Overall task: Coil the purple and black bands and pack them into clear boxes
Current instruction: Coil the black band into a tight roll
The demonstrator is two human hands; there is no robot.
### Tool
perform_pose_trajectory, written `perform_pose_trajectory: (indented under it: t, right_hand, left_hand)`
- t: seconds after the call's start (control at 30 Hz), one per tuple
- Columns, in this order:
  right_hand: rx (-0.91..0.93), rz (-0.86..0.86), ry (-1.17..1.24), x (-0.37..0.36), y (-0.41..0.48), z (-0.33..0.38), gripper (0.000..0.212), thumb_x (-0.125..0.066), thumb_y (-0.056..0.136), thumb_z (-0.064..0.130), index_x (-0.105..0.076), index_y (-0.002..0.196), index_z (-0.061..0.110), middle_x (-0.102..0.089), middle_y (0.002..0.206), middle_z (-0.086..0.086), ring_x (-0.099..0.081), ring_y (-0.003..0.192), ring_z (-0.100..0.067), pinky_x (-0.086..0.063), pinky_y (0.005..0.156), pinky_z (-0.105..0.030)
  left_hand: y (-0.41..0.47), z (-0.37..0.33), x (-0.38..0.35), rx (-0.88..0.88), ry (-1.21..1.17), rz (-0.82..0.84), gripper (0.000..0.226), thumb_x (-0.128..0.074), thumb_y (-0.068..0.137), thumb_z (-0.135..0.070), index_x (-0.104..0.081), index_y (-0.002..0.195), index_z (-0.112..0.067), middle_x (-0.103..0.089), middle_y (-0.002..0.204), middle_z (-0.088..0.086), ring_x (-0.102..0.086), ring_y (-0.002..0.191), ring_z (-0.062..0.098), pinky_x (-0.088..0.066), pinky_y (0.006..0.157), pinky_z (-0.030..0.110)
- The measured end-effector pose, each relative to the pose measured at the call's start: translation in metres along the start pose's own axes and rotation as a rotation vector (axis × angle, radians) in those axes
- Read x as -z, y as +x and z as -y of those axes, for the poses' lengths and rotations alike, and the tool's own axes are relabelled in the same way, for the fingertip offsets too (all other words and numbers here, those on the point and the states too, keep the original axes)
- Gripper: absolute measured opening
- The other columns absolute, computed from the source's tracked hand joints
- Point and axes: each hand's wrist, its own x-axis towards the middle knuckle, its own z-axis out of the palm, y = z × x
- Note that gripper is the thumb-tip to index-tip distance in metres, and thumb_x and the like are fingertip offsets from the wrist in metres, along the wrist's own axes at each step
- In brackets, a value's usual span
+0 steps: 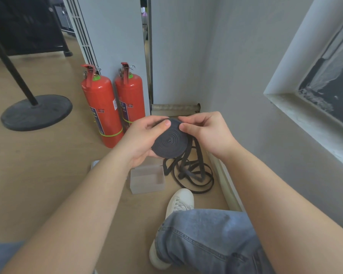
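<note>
From the head view, the flat black woven band wound into a spiral disc (169,142) looks light, soft and limp. It will likely hold its shape only while squeezed across its faces or clamped at the rim, and slackening the grip would probably let the outer turns spring loose. The safest hold is flat, thumb on one face and fingers on the other, with a second pinch on the outermost turn where the free length leaves the disc. That is about how it is held. The left hand (139,139) cups the disc from below with the thumb curled over the upper rim, and the right hand (208,131) pinches the rim at the top right. The disc sits in mid-air between both hands, above the pale wooden floor (48,165). It is matt charcoal, with neat concentric turns around a small central hole. Its unwound tail (194,175) drops behind it into a tangled heap of loops on the floor, just beside an open clear plastic rectangular box (147,187). No purple band is in view.
</note>
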Motion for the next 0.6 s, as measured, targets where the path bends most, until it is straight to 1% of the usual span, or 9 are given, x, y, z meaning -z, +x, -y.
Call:
perform_pose_trajectory:
  t: [0.1,0.17,0.3,0.4,0.47,0.53,0.6]
  right_hand:
    - [-0.010,0.035,-0.035,-0.001,0.000,0.003,0.021,-0.078,0.088,0.012,-0.079,0.109,0.016,-0.079,0.102,0.009,-0.073,0.097,-0.004,-0.057,0.092,-0.025]
    - [-0.009,0.009,0.007,-0.003,-0.002,0.002,0.020,-0.079,0.087,0.013,-0.080,0.107,0.018,-0.079,0.101,0.010,-0.073,0.098,-0.003,-0.057,0.094,-0.026]
    - [0.013,-0.119,0.089,-0.009,-0.001,-0.002,0.015,-0.084,0.084,0.016,-0.081,0.091,0.028,-0.080,0.093,0.007,-0.075,0.093,-0.010,-0.060,0.089,-0.031]
    - [-0.022,-0.113,0.084,-0.010,0.003,-0.007,0.017,-0.085,0.082,0.016,-0.079,0.089,0.031,-0.080,0.092,0.005,-0.075,0.092,-0.013,-0.060,0.088,-0.033]
    - [-0.044,-0.110,0.064,-0.009,0.003,-0.009,0.018,-0.085,0.082,0.015,-0.078,0.087,0.030,-0.079,0.091,0.004,-0.075,0.091,-0.014,-0.060,0.087,-0.032]
    - [-0.052,-0.106,0.017,-0.008,0.003,-0.010,0.017,-0.084,0.083,0.013,-0.078,0.088,0.028,-0.079,0.091,0.004,-0.075,0.088,-0.013,-0.059,0.082,-0.028]
    - [-0.051,-0.072,-0.019,-0.007,0.001,-0.009,0.016,-0.083,0.084,0.013,-0.077,0.088,0.027,-0.078,0.090,0.004,-0.073,0.082,-0.010,-0.057,0.075,-0.024]
  left_hand:
    - [0.000,0.001,0.001,0.035,-0.017,0.019,0.023,-0.062,0.100,-0.029,-0.069,0.118,-0.018,-0.072,0.117,0.012,-0.073,0.103,0.035,-0.057,0.074,0.069]
    - [0.001,0.002,-0.001,0.051,-0.054,0.013,0.024,-0.060,0.101,-0.029,-0.069,0.120,-0.016,-0.073,0.116,0.014,-0.073,0.102,0.036,-0.058,0.074,0.067]
    - [0.001,0.004,-0.012,0.090,-0.229,-0.043,0.024,-0.056,0.103,-0.028,-0.068,0.118,-0.013,-0.072,0.115,0.017,-0.074,0.096,0.036,-0.060,0.070,0.061]
    - [0.001,0.009,-0.019,0.121,-0.340,-0.094,0.023,-0.056,0.103,-0.028,-0.067,0.117,-0.014,-0.071,0.116,0.018,-0.072,0.098,0.040,-0.059,0.071,0.064]
    - [0.002,0.012,-0.019,0.121,-0.315,-0.118,0.023,-0.056,0.103,-0.030,-0.066,0.118,-0.015,-0.070,0.118,0.017,-0.070,0.102,0.042,-0.056,0.075,0.070]
    - [0.003,0.014,-0.015,0.113,-0.212,-0.114,0.025,-0.059,0.102,-0.032,-0.066,0.121,-0.018,-0.069,0.121,0.014,-0.069,0.105,0.041,-0.053,0.077,0.074]
    - [0.004,0.013,-0.009,0.088,-0.080,-0.096,0.026,-0.065,0.097,-0.036,-0.069,0.120,-0.024,-0.069,0.122,0.007,-0.067,0.110,0.036,-0.054,0.078,0.072]
